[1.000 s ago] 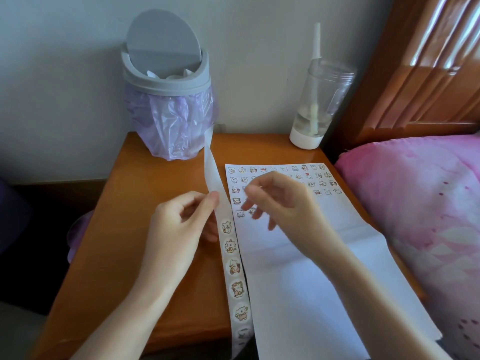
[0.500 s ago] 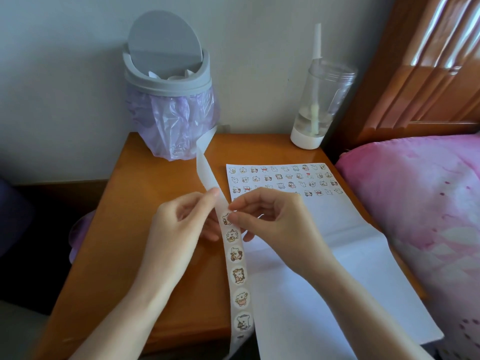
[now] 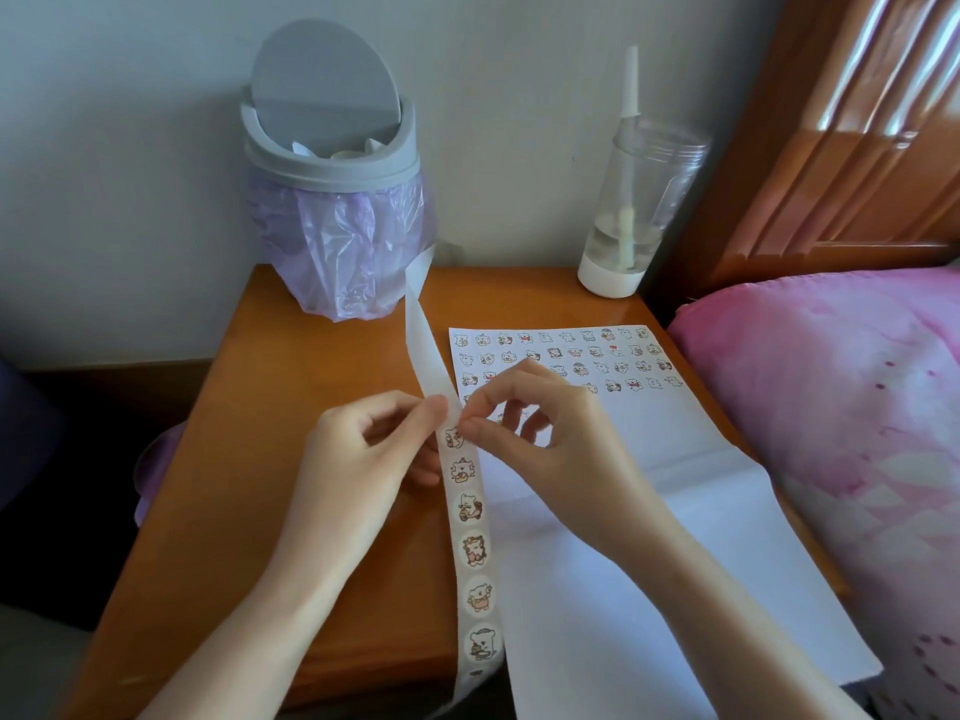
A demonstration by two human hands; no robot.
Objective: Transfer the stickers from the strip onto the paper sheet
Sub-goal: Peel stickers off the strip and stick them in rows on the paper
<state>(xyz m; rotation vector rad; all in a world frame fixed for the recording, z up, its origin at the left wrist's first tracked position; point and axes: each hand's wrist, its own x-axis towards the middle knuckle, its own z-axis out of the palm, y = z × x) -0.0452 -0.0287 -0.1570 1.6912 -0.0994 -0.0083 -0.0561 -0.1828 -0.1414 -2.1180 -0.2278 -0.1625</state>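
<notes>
White paper sheet (image 3: pixel 691 543) on the tabletop (image 3: pixel 291 387) carries several rows of stickers (image 3: pixel 571 353) up top; its lower part is bare. Six or so wait on the strip (image 3: pixel 470 553). Left hand (image 3: pixel 363 459) pinches the strip; right hand (image 3: pixel 550 449) fingers (image 3: pixel 493 394) nip the top sticker (image 3: pixel 453 438). Sheet's near end overhangs the tabletop.
</notes>
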